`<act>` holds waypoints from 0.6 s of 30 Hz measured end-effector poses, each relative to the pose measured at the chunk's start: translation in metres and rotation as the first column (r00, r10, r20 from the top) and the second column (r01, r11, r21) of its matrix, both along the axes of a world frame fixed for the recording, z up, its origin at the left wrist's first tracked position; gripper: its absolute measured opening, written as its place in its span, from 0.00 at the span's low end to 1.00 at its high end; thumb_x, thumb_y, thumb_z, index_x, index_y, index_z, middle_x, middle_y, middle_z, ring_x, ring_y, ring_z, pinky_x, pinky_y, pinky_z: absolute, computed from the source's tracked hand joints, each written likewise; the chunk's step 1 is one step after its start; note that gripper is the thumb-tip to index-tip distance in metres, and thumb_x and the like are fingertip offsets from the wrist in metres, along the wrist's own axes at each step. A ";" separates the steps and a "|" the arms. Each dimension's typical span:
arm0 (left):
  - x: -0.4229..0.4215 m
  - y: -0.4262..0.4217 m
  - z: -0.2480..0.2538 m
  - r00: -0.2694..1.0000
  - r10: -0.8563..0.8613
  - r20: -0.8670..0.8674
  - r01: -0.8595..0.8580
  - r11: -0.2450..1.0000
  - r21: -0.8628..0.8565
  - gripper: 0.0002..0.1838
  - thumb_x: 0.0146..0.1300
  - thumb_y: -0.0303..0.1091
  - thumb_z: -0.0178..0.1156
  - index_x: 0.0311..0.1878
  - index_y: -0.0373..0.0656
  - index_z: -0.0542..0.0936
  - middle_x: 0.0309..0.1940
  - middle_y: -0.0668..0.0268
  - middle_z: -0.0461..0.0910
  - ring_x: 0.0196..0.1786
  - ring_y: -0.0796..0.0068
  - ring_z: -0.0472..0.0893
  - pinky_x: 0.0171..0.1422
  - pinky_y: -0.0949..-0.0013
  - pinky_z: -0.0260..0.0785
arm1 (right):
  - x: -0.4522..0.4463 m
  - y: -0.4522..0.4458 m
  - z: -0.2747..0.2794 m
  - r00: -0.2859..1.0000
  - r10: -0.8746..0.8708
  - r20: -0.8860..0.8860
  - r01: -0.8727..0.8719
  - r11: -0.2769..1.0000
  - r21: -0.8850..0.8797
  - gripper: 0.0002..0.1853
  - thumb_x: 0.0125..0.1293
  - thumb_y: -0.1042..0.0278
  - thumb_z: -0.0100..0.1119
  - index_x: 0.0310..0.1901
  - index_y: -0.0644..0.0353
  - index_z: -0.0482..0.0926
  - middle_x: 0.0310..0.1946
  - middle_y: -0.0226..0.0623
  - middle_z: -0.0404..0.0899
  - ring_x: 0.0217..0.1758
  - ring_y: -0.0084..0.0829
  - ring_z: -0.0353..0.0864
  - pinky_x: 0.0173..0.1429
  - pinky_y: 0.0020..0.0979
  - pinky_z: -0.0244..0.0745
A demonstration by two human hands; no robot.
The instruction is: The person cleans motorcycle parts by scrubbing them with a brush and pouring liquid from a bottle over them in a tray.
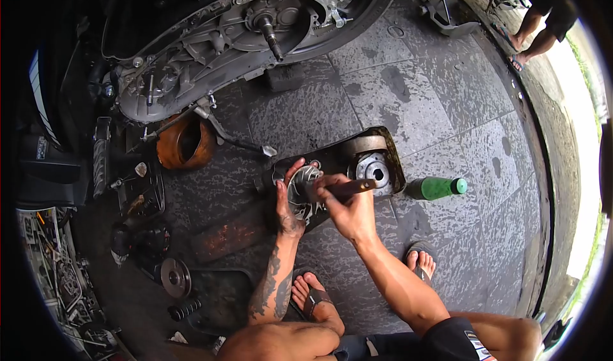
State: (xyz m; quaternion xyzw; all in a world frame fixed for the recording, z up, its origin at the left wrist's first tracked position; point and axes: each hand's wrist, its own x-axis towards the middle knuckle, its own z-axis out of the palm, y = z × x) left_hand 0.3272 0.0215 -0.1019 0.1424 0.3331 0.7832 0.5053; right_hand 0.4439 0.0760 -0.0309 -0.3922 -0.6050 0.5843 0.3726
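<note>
My left hand (290, 201) grips a greasy, round silver metal part (300, 183) from its left side, over a black rectangular tray (401, 149). My right hand (351, 213) is closed around a brown-handled tool (351, 188). Its handle points right, while its other end meets the metal part; I cannot make out the tool's tip. Inside the tray's right end lies a silver disc (372, 171) with a centre hole, and a curved metal drum (365, 145) sits behind it. A green bottle (440, 188) lies on its side just right of the tray.
Above stands a scooter's opened engine case (211, 58) with a bare shaft. An orange-brown bowl (185, 142) rests on the tiled floor. Lower left are a brake-disc-like part (175, 278) and a spring (185, 310). Another person's legs (533, 38) show at upper right.
</note>
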 end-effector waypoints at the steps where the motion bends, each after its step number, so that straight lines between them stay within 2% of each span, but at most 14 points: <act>1: -0.004 -0.002 0.000 0.997 -0.052 0.058 0.053 0.999 -0.010 0.37 0.73 0.63 0.37 0.68 0.39 0.67 0.62 0.52 0.74 0.62 0.59 0.76 0.70 0.57 0.65 | 0.004 -0.002 0.005 0.966 0.129 0.224 -0.119 0.991 -0.057 0.06 0.61 0.78 0.62 0.40 0.68 0.82 0.30 0.40 0.86 0.36 0.25 0.85 0.41 0.28 0.79; 4: -0.010 -0.005 -0.008 0.997 -0.080 -0.012 0.077 0.988 -0.132 0.37 0.72 0.64 0.42 0.67 0.41 0.68 0.63 0.58 0.73 0.62 0.65 0.75 0.69 0.60 0.66 | 0.007 0.003 0.003 0.979 0.043 0.198 -0.039 0.999 -0.021 0.06 0.61 0.79 0.62 0.40 0.68 0.82 0.29 0.41 0.86 0.35 0.27 0.86 0.41 0.29 0.79; 5: -0.007 -0.004 -0.004 0.998 -0.064 -0.024 0.060 0.987 -0.152 0.36 0.72 0.64 0.41 0.66 0.41 0.69 0.62 0.58 0.74 0.62 0.66 0.75 0.68 0.61 0.67 | 0.003 0.005 0.006 0.998 -0.034 0.054 0.037 0.998 -0.058 0.06 0.61 0.79 0.62 0.41 0.67 0.82 0.28 0.41 0.86 0.34 0.30 0.87 0.41 0.29 0.79; 6: -0.004 -0.007 -0.005 0.998 -0.066 -0.019 0.062 0.985 -0.158 0.36 0.72 0.64 0.41 0.66 0.41 0.69 0.62 0.58 0.74 0.62 0.66 0.75 0.68 0.61 0.67 | -0.001 0.005 0.019 0.993 -0.107 -0.051 0.104 0.993 -0.054 0.06 0.62 0.81 0.60 0.39 0.69 0.82 0.35 0.36 0.86 0.39 0.24 0.84 0.44 0.26 0.78; 8: -0.002 -0.006 -0.007 0.998 -0.058 -0.008 0.056 0.984 -0.167 0.34 0.74 0.62 0.40 0.66 0.40 0.69 0.62 0.59 0.74 0.62 0.66 0.75 0.67 0.62 0.67 | -0.005 0.010 0.011 0.999 -0.053 0.001 0.053 0.997 0.057 0.06 0.63 0.80 0.60 0.41 0.68 0.82 0.36 0.37 0.86 0.39 0.24 0.84 0.44 0.26 0.78; 9: -0.001 -0.002 -0.009 1.000 -0.016 -0.026 0.012 0.990 -0.138 0.34 0.74 0.62 0.39 0.65 0.40 0.70 0.61 0.59 0.75 0.61 0.66 0.76 0.67 0.62 0.68 | -0.002 0.012 0.012 0.970 0.088 0.228 -0.101 0.994 0.047 0.07 0.63 0.80 0.60 0.42 0.68 0.82 0.37 0.36 0.86 0.39 0.24 0.84 0.44 0.27 0.78; 10: -0.002 -0.001 -0.009 0.999 -0.018 -0.029 0.014 0.991 -0.131 0.34 0.74 0.62 0.39 0.65 0.40 0.70 0.61 0.59 0.75 0.61 0.66 0.76 0.67 0.62 0.68 | 0.002 0.012 0.013 0.870 0.221 0.440 -0.246 0.969 0.000 0.07 0.64 0.79 0.60 0.43 0.68 0.81 0.38 0.36 0.86 0.38 0.23 0.84 0.43 0.27 0.78; 12: -0.005 -0.002 -0.013 0.998 -0.029 0.050 0.034 0.995 -0.091 0.36 0.74 0.63 0.35 0.65 0.38 0.70 0.60 0.53 0.75 0.62 0.60 0.76 0.71 0.58 0.64 | 0.002 0.010 0.013 0.841 0.232 0.489 -0.293 0.955 0.050 0.08 0.64 0.77 0.61 0.44 0.66 0.82 0.35 0.38 0.86 0.35 0.24 0.84 0.41 0.29 0.78; 13: -0.004 0.000 -0.008 0.999 -0.008 0.042 0.013 0.992 -0.122 0.39 0.73 0.66 0.35 0.65 0.38 0.69 0.60 0.51 0.75 0.61 0.57 0.77 0.71 0.57 0.65 | -0.001 0.008 0.011 0.970 0.072 0.230 -0.085 0.995 0.047 0.09 0.62 0.75 0.62 0.43 0.65 0.83 0.32 0.39 0.85 0.33 0.26 0.84 0.39 0.30 0.77; 14: -0.004 -0.002 -0.007 0.999 -0.008 0.044 0.014 0.991 -0.136 0.39 0.73 0.66 0.35 0.65 0.38 0.69 0.60 0.51 0.75 0.61 0.58 0.77 0.71 0.57 0.65 | -0.004 0.005 0.009 0.993 -0.114 -0.037 0.113 0.993 -0.017 0.09 0.61 0.73 0.64 0.43 0.63 0.83 0.29 0.41 0.85 0.32 0.28 0.84 0.38 0.32 0.77; 15: -0.004 -0.003 -0.006 0.998 -0.013 0.057 0.021 0.990 -0.136 0.39 0.72 0.66 0.35 0.65 0.38 0.69 0.60 0.51 0.75 0.61 0.58 0.77 0.70 0.57 0.65 | -0.007 0.005 0.006 0.982 -0.134 -0.131 0.128 0.990 -0.050 0.09 0.60 0.73 0.64 0.43 0.63 0.83 0.29 0.41 0.85 0.32 0.28 0.85 0.39 0.31 0.77; 16: -0.004 -0.002 -0.006 0.998 -0.012 0.067 0.021 0.991 -0.130 0.39 0.72 0.66 0.35 0.65 0.38 0.70 0.60 0.52 0.75 0.61 0.58 0.77 0.70 0.57 0.66 | -0.006 0.006 0.007 0.981 -0.137 -0.135 0.132 0.990 -0.051 0.09 0.60 0.73 0.64 0.43 0.63 0.83 0.29 0.41 0.85 0.32 0.28 0.85 0.39 0.31 0.77; 17: -0.004 -0.002 -0.007 0.996 -0.015 0.091 0.027 0.992 -0.123 0.39 0.72 0.67 0.35 0.65 0.38 0.70 0.60 0.52 0.75 0.61 0.59 0.77 0.70 0.57 0.66 | -0.004 0.008 0.011 0.995 0.032 0.091 -0.030 0.999 -0.026 0.09 0.60 0.75 0.63 0.42 0.65 0.82 0.30 0.43 0.85 0.34 0.30 0.86 0.40 0.31 0.78; 18: -0.004 -0.002 -0.010 0.993 -0.016 0.115 0.029 0.993 -0.114 0.40 0.72 0.67 0.35 0.64 0.38 0.70 0.60 0.52 0.75 0.61 0.59 0.77 0.69 0.57 0.66 | -0.001 0.010 0.016 0.929 0.194 0.315 -0.192 0.981 -0.039 0.08 0.61 0.77 0.63 0.42 0.68 0.82 0.32 0.45 0.86 0.35 0.31 0.87 0.42 0.31 0.79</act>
